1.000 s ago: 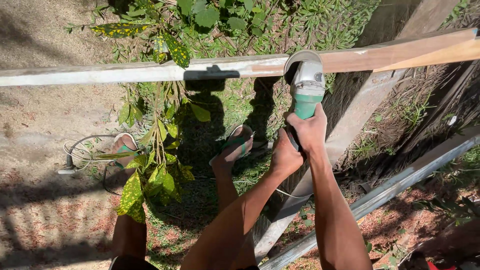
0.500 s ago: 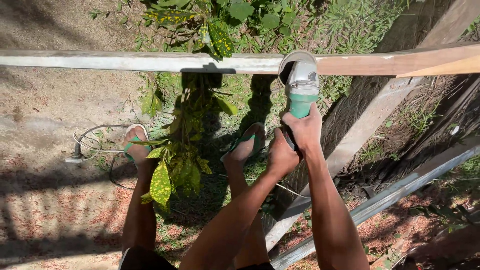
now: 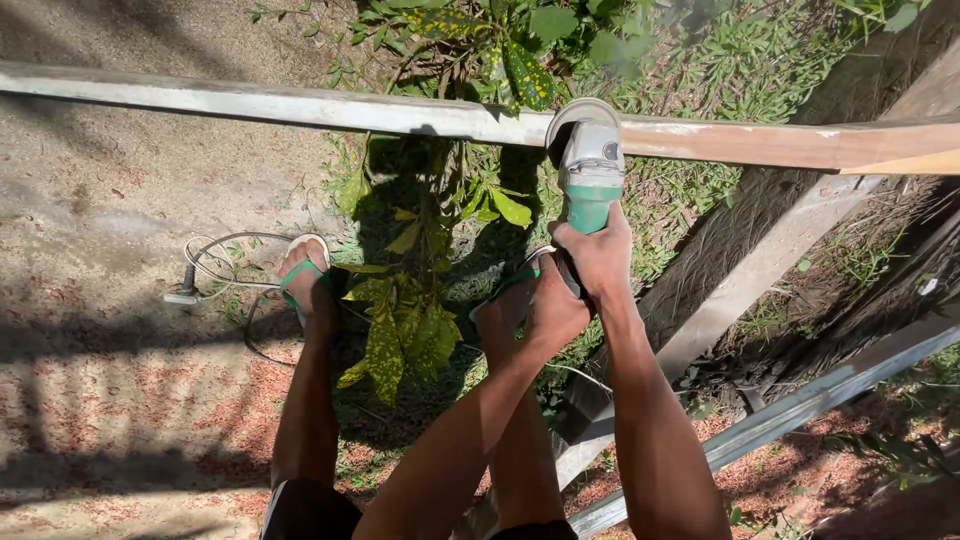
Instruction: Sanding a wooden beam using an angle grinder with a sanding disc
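A green and grey angle grinder is held against a long horizontal metal bar that crosses the top of the view. My right hand grips the grinder's green body from behind. My left hand holds the rear end of the grinder just below the right hand. The grinder's guard and disc touch the bar's near edge. Right of the grinder the bar looks rusty brown.
My feet in green sandals stand on the ground below. A cable with a plug lies on the dirt at left. A leafy yellow-spotted plant grows between the feet. Slanted metal bars and a wooden post lie at right.
The view has shifted, so the bar and grinder sit lower and further right in frame. Both hands keep their grip on the grinder at the bar.
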